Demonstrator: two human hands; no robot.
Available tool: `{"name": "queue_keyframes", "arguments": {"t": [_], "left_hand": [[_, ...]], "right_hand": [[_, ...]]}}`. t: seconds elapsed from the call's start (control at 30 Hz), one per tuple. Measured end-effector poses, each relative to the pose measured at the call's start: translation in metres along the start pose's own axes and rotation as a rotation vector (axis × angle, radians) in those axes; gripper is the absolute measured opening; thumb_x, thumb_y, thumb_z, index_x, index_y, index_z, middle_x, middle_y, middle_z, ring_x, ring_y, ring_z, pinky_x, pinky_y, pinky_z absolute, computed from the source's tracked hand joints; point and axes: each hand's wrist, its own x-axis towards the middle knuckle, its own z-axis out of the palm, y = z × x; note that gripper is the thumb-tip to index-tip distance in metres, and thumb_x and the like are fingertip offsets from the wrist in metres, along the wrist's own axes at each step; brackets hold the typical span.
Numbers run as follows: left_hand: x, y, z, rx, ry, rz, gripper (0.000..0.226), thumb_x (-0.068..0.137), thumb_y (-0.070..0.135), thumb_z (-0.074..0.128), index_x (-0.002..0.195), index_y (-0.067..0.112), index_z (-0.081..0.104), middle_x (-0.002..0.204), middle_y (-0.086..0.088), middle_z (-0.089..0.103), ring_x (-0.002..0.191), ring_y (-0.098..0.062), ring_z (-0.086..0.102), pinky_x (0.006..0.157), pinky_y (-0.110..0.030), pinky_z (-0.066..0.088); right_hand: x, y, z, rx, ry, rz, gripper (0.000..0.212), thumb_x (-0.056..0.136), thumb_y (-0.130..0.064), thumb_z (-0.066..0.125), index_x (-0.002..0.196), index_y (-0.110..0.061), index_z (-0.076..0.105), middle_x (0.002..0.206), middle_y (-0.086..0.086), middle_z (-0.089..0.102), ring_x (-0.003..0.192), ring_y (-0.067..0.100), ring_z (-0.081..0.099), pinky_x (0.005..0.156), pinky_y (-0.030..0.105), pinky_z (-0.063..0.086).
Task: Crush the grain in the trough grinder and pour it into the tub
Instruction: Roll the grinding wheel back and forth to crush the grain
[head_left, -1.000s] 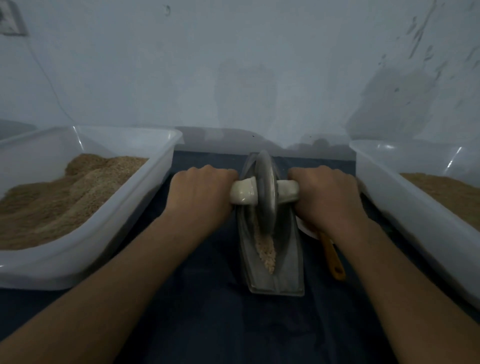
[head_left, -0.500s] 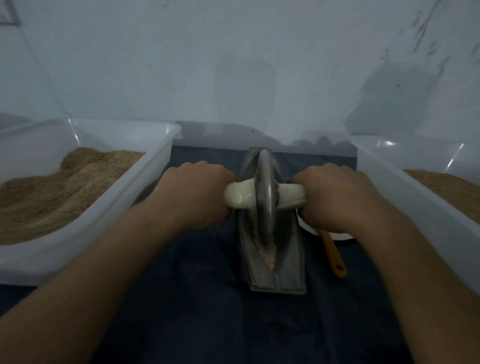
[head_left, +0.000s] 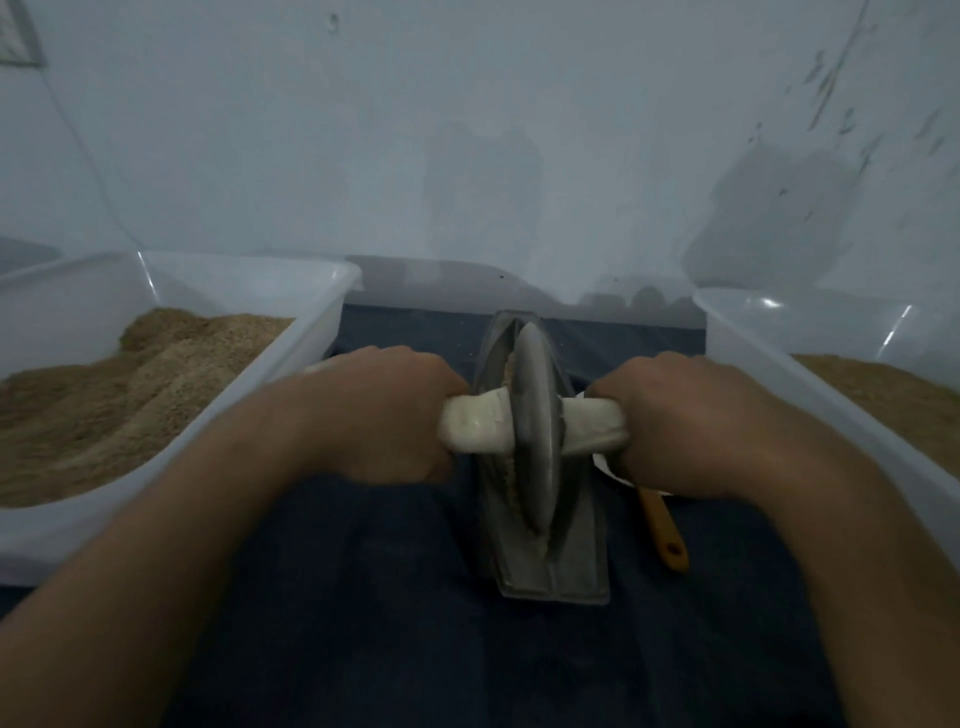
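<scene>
A grey metal trough grinder (head_left: 571, 571) lies lengthwise on the dark cloth in the middle. Its metal wheel (head_left: 537, 431) stands in the groove, near the trough's middle. A thin line of pale grain (head_left: 514, 483) shows along the wheel's left side. My left hand (head_left: 379, 415) grips the white axle handle (head_left: 472, 428) on the left of the wheel. My right hand (head_left: 685, 421) grips the white handle on the right. A clear plastic tub (head_left: 322, 312) with brown crushed grain stands at the left.
A second clear tub (head_left: 737, 332) holding brown grain stands at the right. An orange-handled tool (head_left: 665, 530) lies right of the trough, its head partly hidden under my right hand. A pale wall rises close behind the table.
Both hands have rolled the wheel toward me along the trough, from the far end to about the middle. It now covers most of the grain seen at the near end.
</scene>
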Motion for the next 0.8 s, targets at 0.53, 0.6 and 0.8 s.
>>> {"name": "queue_keyframes", "arguments": {"t": [0.53, 0.6, 0.8], "left_hand": [[0.006, 0.003, 0.006, 0.076, 0.087, -0.023, 0.021, 0.076, 0.047, 0.068, 0.075, 0.046, 0.047, 0.081, 0.017, 0.06, 0.084, -0.013, 0.066, 0.077, -0.038, 0.057], [0.001, 0.005, 0.001, 0.053, 0.05, -0.012, 0.015, 0.067, 0.052, 0.062, 0.073, 0.048, 0.049, 0.081, 0.017, 0.063, 0.082, -0.012, 0.066, 0.077, -0.038, 0.057], [0.027, 0.005, 0.032, 0.251, 0.472, -0.129, 0.027, 0.09, 0.04, 0.065, 0.085, 0.038, 0.038, 0.085, 0.004, 0.059, 0.086, -0.029, 0.066, 0.066, -0.035, 0.039]], "right_hand": [[0.005, 0.005, 0.007, 0.009, 0.031, -0.003, 0.012, 0.075, -0.029, 0.067, 0.077, -0.036, 0.057, 0.072, -0.012, 0.058, 0.066, 0.01, 0.055, 0.056, 0.03, 0.047], [0.002, 0.005, 0.004, 0.045, -0.017, 0.001, 0.012, 0.076, -0.03, 0.071, 0.077, -0.036, 0.061, 0.07, -0.012, 0.061, 0.063, 0.006, 0.057, 0.055, 0.03, 0.05], [0.029, -0.002, 0.027, -0.033, 0.275, 0.101, 0.022, 0.083, -0.023, 0.062, 0.073, -0.032, 0.044, 0.07, -0.011, 0.045, 0.061, 0.012, 0.041, 0.052, 0.029, 0.021]]}}
